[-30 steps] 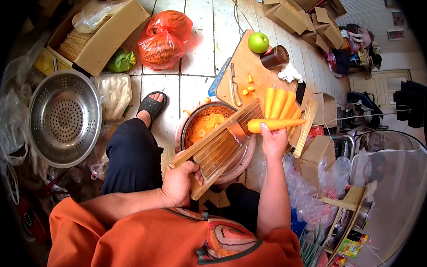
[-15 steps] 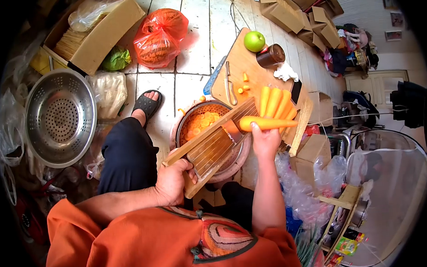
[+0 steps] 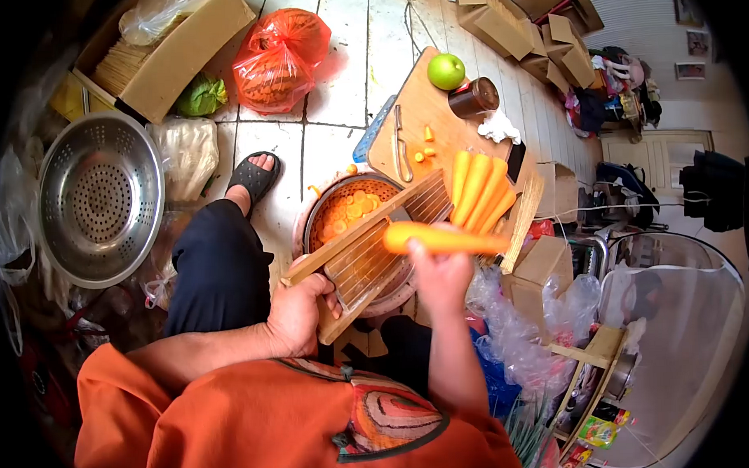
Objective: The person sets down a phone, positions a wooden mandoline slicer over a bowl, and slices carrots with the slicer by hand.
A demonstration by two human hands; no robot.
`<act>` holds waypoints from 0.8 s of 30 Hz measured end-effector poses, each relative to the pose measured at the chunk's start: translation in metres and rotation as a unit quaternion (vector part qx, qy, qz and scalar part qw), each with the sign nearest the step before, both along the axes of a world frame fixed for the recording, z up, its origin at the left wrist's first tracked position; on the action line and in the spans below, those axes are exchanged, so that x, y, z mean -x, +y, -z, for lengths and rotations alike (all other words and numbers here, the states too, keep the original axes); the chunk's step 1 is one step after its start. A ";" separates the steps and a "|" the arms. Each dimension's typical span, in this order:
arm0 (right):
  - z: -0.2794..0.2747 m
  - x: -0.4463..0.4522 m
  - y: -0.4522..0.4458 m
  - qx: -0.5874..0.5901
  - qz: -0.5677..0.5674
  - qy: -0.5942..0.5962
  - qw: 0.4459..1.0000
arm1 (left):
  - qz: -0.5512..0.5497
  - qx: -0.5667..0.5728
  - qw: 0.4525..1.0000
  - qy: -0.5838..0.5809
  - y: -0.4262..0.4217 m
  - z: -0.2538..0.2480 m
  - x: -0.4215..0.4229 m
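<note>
My left hand [image 3: 299, 312] grips the lower end of a wooden slicer [image 3: 367, 263], which slants over a basin. In my right hand [image 3: 442, 269] is a carrot [image 3: 445, 239], slightly blurred, above the slicer's middle. Beneath the slicer, carrot slices [image 3: 345, 214] lie in a colander [image 3: 371, 185] set in the basin. Several peeled carrots [image 3: 478, 189] rest side by side on the cutting board [image 3: 419, 92], just beyond the slicer's far end. A peeler or knife [image 3: 400, 142] and small carrot pieces [image 3: 420, 156] are also on the board.
A green apple [image 3: 445, 71], a dark jar [image 3: 474, 98] and crumpled white tissue [image 3: 499, 126] sit on the board's far part. A metal colander [image 3: 101, 199] stands at left, below a cardboard box [image 3: 195, 55]. A red bag [image 3: 282, 61] lies on the floor tiles. Plastic bags [image 3: 518, 336] are at right.
My right hand has moved the carrot left and down along the slicer, toward my body. My left hand keeps its grip on the slicer. The whole view has shifted slightly.
</note>
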State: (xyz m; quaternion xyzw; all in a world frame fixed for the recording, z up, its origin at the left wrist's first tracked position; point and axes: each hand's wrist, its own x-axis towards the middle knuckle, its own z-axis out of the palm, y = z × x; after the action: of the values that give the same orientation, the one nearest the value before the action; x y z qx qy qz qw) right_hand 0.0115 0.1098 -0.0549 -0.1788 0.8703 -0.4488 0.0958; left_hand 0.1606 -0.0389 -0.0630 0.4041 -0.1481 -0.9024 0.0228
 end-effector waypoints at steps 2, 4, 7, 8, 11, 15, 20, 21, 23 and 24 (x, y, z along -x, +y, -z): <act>-0.008 -0.021 -0.010 0.071 -0.020 -0.014 0.997 | 0.000 -0.002 1.000 -0.002 0.000 0.002 0.001; 0.004 -0.009 -0.007 0.107 0.014 -0.033 0.994 | 0.002 0.010 1.000 0.009 0.000 0.001 0.000; 0.025 0.041 0.003 0.101 0.080 -0.015 0.992 | 0.008 0.014 1.000 0.014 0.001 0.002 0.000; 0.031 0.045 0.010 0.085 0.087 -0.016 0.992 | 0.010 0.015 1.000 0.015 0.001 0.002 0.000; 0.007 0.016 -0.004 0.092 0.090 -0.081 0.988 | 0.007 0.015 1.000 0.011 0.001 0.002 0.001; -0.005 -0.024 -0.009 0.063 -0.014 0.019 0.998 | 0.002 0.014 1.000 0.007 0.000 0.000 0.001; 0.031 0.042 0.007 0.055 0.081 -0.019 0.995 | 0.012 0.025 0.999 0.020 0.000 -0.001 0.002; 0.032 0.045 0.008 0.044 0.093 -0.022 0.994 | 0.008 0.026 1.000 0.013 0.000 -0.002 0.002; 0.016 0.017 -0.003 0.099 0.077 -0.080 0.989 | -0.002 0.021 1.000 0.006 0.000 0.000 0.004; 0.005 -0.006 -0.012 0.079 0.046 -0.017 0.996 | -0.004 0.015 1.000 0.009 0.000 0.001 0.004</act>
State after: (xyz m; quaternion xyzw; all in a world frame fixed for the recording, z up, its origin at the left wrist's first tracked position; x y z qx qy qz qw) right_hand 0.0177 0.0981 -0.0600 -0.1380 0.8376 -0.5232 0.0753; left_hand 0.1570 -0.0388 -0.0642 0.3961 -0.1597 -0.9036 0.0335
